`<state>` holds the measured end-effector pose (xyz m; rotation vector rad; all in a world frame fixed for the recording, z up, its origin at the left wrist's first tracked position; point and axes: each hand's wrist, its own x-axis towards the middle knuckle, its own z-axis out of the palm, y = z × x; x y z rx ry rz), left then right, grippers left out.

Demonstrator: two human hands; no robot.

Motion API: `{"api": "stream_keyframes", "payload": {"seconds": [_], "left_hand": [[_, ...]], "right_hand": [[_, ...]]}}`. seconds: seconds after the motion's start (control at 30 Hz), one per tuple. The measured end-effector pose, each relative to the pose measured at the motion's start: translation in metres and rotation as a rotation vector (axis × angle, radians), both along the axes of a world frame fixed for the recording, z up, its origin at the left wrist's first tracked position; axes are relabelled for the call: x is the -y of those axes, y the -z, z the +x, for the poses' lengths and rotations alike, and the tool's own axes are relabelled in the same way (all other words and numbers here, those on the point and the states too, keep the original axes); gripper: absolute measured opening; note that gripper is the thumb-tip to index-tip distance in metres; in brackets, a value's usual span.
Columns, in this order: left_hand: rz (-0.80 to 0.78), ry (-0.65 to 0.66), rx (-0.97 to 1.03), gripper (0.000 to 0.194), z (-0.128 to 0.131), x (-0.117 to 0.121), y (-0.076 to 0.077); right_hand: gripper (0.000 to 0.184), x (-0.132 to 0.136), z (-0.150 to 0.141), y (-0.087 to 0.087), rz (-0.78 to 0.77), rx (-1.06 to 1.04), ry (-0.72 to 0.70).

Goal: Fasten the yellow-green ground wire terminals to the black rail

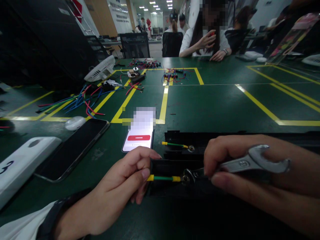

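Observation:
My left hand (130,176) pinches the yellow end of a short green-and-yellow wire (165,178). The wire's other end runs to a ring terminal (185,179) on a black metal channel (172,191). In my right hand (240,170) is a combination wrench (245,164), its open jaw pointing right and its ring end at the terminal; whether the ring sits around the nut I cannot tell. Behind lies a second black channel (225,136) with another green-and-yellow wire (175,145) fixed to it.
A lit phone (138,136) lies beyond my left hand. A dark phone (80,146), a white box (27,163) and a white mouse (75,123) are at left. Loose wires (85,96) and a small white fan (101,68) lie farther back. A person (205,43) sits opposite.

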<state>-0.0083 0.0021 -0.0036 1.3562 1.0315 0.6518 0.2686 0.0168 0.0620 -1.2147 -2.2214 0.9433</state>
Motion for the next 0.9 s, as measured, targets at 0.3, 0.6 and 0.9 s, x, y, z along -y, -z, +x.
{"api": "stream_keyframes", "payload": {"seconds": [0.3,0.6,0.9], "left_hand": [[-0.003,-0.009,0.022,0.022,0.0,0.0,0.002],[0.025,-0.001,0.0,0.023,0.002,-0.002,0.0],[0.019,-0.014,0.009,0.023,0.002,-0.001,0.001]], "right_hand": [[0.011,0.002,-0.003,0.003,0.229,0.092,-0.073],[0.007,0.002,-0.009,-0.008,0.027,0.17,-0.102],[0.016,-0.001,-0.01,-0.002,-0.016,0.179,-0.2]]}}
